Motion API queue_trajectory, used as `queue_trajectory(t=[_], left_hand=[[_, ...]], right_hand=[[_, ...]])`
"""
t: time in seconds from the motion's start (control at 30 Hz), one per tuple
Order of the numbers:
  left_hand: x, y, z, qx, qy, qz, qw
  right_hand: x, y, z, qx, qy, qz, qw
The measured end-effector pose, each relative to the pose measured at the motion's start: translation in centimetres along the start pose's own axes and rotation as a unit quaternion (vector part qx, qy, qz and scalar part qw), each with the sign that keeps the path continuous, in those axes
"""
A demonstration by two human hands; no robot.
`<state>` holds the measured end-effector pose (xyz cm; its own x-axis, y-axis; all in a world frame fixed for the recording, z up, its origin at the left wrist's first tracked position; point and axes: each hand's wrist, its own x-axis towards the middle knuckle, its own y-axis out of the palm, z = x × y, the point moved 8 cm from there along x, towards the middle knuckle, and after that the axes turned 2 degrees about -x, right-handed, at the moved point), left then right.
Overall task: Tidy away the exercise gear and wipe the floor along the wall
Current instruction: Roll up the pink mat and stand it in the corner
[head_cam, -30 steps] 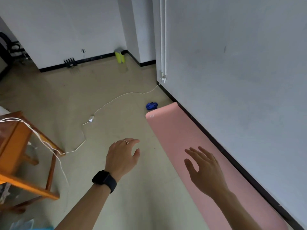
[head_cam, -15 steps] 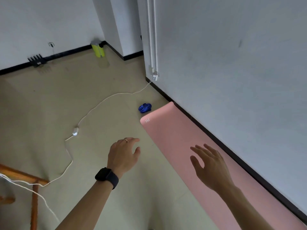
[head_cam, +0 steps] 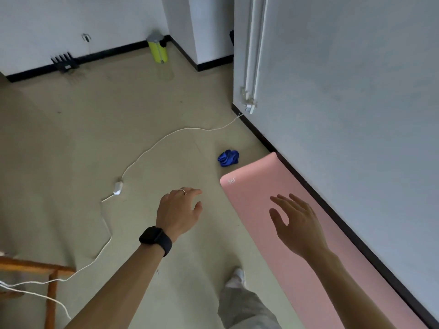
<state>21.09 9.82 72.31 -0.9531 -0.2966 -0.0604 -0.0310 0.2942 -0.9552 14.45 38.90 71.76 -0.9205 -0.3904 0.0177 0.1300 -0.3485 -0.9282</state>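
Head view, one entry.

- Pink foam exercise mat (head_cam: 251,193): unrolled flat on the beige floor (head_cam: 118,115). Its long edge lies against the black skirting board (head_cam: 332,210) of the white wall (head_cam: 356,91). It runs from 5 o'clock of the view up to its far end near centre.
- Crumpled blue cloth (head_cam: 228,158): on the floor just beyond the mat's far end, at 12 o'clock of the near corner. It appears apart from the mat.
- Left hand (head_cam: 178,213): over bare floor at 9 o'clock of the mat, back of hand up. Grip slack, fingers loosely curled, holding nothing. Black wristwatch (head_cam: 155,241) on the wrist, ring (head_cam: 183,191) on one finger.
- Right hand (head_cam: 297,224): over the mat, fingers straight and spread. Grip open, holding nothing. Whether it touches the mat cannot be told.
- Thin white cable (head_cam: 152,148): snakes across the floor from the wall corner at 1 o'clock to 8 o'clock, with a small white inline switch (head_cam: 118,187).
- Yellow-green cylindrical bin (head_cam: 158,49): far corner, 12 o'clock.
- Wooden furniture leg (head_cam: 51,293): 8 o'clock.
- Grey trouser leg (head_cam: 244,307) and pale shoe (head_cam: 237,277): 6 o'clock, beside the mat.
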Motion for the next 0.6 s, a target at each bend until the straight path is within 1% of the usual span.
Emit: queue_trajectory(t=[0.07, 0.17, 0.3, 0.47, 0.6], left_hand=[[3.2, -0.1, 0.3, 0.001, 0.000, 0.005, 1.000], [10.2, 0.2, 1.0, 0.011, 0.003, 0.027, 1.000], [18.3, 3.1, 0.7, 0.021, 0.024, 0.080, 0.996], [29.1, 10.7, -0.9, 0.033, 0.071, 0.161, 0.984], [37.7, 19.2, -1.6, 0.024, 0.099, 0.234, 0.967]], right_hand=[[3.3, 0.7, 0.2, 0.005, 0.002, -0.001, 1.000], [9.3, 2.1, -0.1, 0.000, 0.029, 0.032, 0.999], [14.9, 4.1, -2.1, -0.001, 0.076, 0.069, 0.995], [21.3, 10.0, -5.6, -0.011, 0.135, 0.135, 0.981], [27.4, 16.8, -8.9, -0.022, 0.183, 0.193, 0.964]])
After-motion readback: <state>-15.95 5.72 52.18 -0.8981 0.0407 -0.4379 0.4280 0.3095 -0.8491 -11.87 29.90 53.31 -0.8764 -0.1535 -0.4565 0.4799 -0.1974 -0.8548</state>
